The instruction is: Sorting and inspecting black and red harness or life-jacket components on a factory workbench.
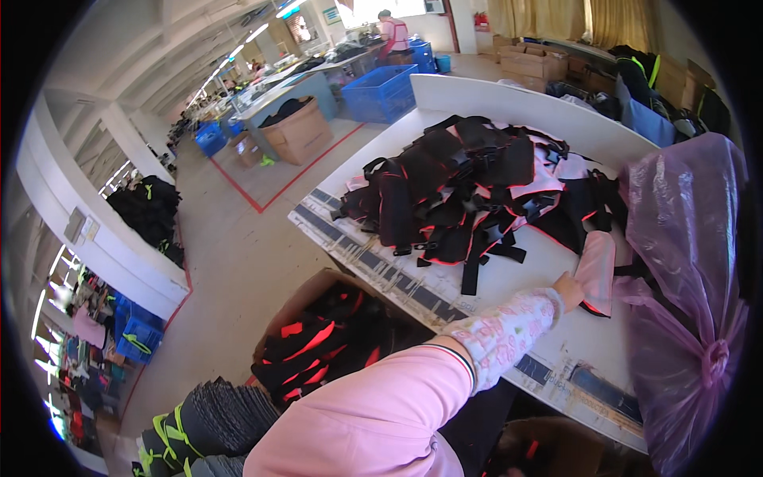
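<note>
My left hand (pixel 570 292), in a pink sleeve and a flowered cuff cover, reaches right across a white table (pixel 509 318). Its fingers are closed at the near-left edge of a padded fabric piece (pixel 598 270), pale pink with a black and bright red edge; the fingertips are partly hidden. Beyond it lies a heap of black padded fabric pieces (pixel 453 175) with red trim, straps and plastic buckles. My right hand does not show.
A knotted purple plastic bag (pixel 683 238) hangs at the table's right end. Below the front edge stands a carton (pixel 278 318) of black and red pieces. Grey stacks (pixel 214 421) tied with neon strips are lower left. Blue crates (pixel 380 91) and a person (pixel 393 33) are farther back.
</note>
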Motion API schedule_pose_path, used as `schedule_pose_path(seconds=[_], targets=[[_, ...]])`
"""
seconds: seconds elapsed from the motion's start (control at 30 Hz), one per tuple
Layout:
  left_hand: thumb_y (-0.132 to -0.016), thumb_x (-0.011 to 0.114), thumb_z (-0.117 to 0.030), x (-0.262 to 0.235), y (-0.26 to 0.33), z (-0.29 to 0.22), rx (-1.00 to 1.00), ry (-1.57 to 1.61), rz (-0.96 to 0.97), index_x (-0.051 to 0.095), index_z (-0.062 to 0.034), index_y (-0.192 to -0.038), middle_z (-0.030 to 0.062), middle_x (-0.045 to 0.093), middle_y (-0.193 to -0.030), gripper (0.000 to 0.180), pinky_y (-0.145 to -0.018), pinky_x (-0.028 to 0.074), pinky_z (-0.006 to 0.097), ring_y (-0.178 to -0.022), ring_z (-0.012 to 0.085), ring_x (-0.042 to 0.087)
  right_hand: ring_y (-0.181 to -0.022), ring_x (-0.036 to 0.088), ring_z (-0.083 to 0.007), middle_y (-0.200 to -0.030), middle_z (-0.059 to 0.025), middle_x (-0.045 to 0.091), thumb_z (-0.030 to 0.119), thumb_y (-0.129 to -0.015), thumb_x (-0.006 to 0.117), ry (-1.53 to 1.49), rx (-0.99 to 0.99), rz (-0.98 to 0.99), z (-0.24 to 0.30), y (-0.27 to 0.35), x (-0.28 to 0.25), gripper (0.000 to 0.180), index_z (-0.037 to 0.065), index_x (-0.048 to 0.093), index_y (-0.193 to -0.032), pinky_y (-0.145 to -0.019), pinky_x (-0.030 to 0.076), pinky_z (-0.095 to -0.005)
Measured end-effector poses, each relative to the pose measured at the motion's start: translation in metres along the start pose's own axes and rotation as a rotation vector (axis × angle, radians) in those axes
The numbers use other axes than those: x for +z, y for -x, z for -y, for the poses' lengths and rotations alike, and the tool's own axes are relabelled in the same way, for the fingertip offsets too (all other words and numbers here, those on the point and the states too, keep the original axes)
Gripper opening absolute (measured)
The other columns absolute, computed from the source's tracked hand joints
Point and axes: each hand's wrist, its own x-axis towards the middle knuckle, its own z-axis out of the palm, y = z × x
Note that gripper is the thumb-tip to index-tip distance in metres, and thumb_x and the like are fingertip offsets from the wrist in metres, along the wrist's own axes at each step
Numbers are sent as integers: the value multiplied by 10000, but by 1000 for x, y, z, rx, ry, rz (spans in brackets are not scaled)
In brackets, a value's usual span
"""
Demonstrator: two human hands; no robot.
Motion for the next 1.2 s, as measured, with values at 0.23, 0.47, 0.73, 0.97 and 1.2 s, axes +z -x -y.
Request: schedule_pose_path(seconds=[0.23, 0.47, 0.73, 0.97, 1.2], targets=[[-864, 511, -133, -80, 59, -84, -278, 1656, -244, 591, -8, -1029, 94, 646, -936, 221, -694, 497, 314, -824, 160, 630, -913, 606, -228, -1060, -141, 614, 182, -902, 539, -357, -85, -524, 65, -31, -80, 370, 40, 504, -1242, -795, 488, -329], [-925, 485, -154, -18, 209, -132, -163, 2189, 154, 596, -22, -1059, 63, 637, -950, 218, -723, 516, 279, -810, 148, 626, -988, 548, -194, -1179, -154, 522, 5, -861, 535, -963, -376, -328, 157, -117, -41, 500, 56, 397, -1339, -820, 470, -293], [-835, 600, -203, -92, 216, -67, 564, 997, -475, 603, -57, -942, 114, 587, -1032, 181, -885, 410, 419, -1000, 315, 526, -1203, 448, -362, -1276, -234, 481, -21, -758, 613, 58, -368, -626, 130, -135, -54, 560, -17, 424, -1285, -1021, 338, -391], [-714, 720, -323, -33, 185, -52, 419, 862, -307, 519, -73, -1179, 177, 398, -1323, 565, -1032, 305, 460, -1190, 372, 405, -1240, 367, -425, -1406, -230, 309, 114, -660, 753, 542, -267, -533, 170, -94, -45, 714, 32, 427, -1290, -1001, 356, -436], [-678, 744, -314, -33, 190, -74, 342, 733, -357, 482, -91, -1191, 156, 377, -1320, 618, -993, 327, 475, -1183, 387, 383, -1184, 432, -417, -1379, -240, 348, 51, -726, 696, 409, -332, -727, 125, -115, -30, 412, 30, 511, -1094, -947, 408, -424]])
